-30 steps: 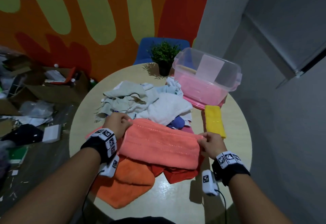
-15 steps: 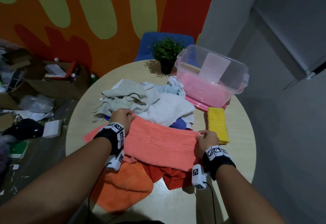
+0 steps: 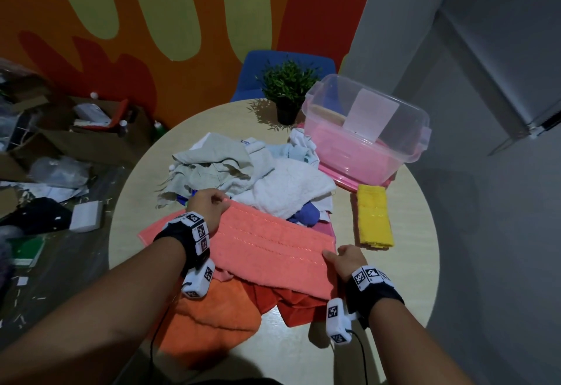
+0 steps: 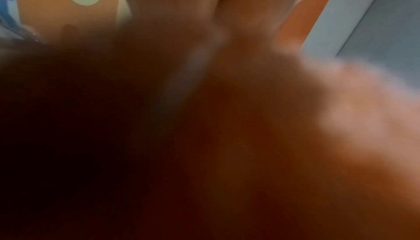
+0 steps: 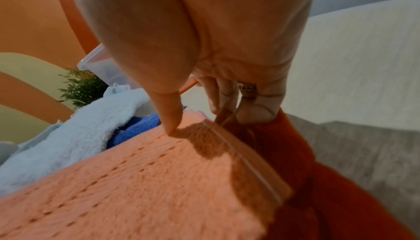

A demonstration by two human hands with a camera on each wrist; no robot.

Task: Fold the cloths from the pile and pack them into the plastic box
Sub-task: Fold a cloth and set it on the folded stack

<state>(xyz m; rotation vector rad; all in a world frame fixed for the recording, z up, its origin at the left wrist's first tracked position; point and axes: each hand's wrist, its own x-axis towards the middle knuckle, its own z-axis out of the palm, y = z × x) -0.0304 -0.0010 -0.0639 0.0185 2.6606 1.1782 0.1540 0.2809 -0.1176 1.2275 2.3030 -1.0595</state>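
Only square coded markers [image 3: 194, 218] show, no readable writing

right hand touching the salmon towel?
Touching. In the right wrist view the right hand has its thumb tip pressed on the salmon towel, fingers curled under its corner edge.

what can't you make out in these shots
- Left hand fingers: left wrist view is blurred and dark; in the head view the hand's back hides them.
- Box contents: head view, frosted wall shows only pink.
- Red cloth shape: head view, the salmon towel covers most.
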